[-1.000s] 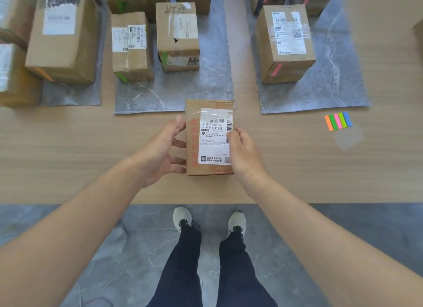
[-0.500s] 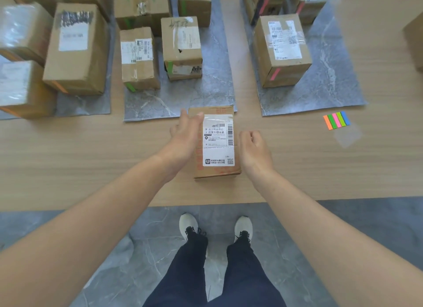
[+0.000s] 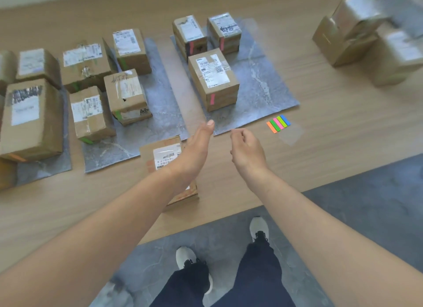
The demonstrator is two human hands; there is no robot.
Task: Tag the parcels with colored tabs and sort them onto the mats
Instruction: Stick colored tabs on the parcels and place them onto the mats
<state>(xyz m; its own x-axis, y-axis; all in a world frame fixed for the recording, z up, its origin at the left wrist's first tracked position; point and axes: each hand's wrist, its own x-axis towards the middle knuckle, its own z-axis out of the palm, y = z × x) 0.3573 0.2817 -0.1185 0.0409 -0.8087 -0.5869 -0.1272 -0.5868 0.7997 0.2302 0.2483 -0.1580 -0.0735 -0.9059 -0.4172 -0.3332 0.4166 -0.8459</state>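
Note:
A small brown parcel (image 3: 160,155) with a white label lies on the wooden table near its front edge, partly hidden by my left forearm. My left hand (image 3: 196,148) hangs above its right side, fingers straight, holding nothing. My right hand (image 3: 248,152) floats to the right of the parcel with loosely curled fingers, empty. A strip of colored tabs (image 3: 278,123) lies on the table right of my right hand. Parcels with pink tabs stand on the right grey mat (image 3: 270,96); parcels with green tabs stand on the middle mat (image 3: 160,110).
A left mat (image 3: 43,169) carries large parcels, one with an orange tab. Several untagged parcels (image 3: 366,39) are stacked at the far right of the table, blurred. Grey floor and my shoes lie below the table's front edge.
Both hands have let go of the small parcel and lifted off it toward the right. The view has swung right, bringing the untagged stack into sight.

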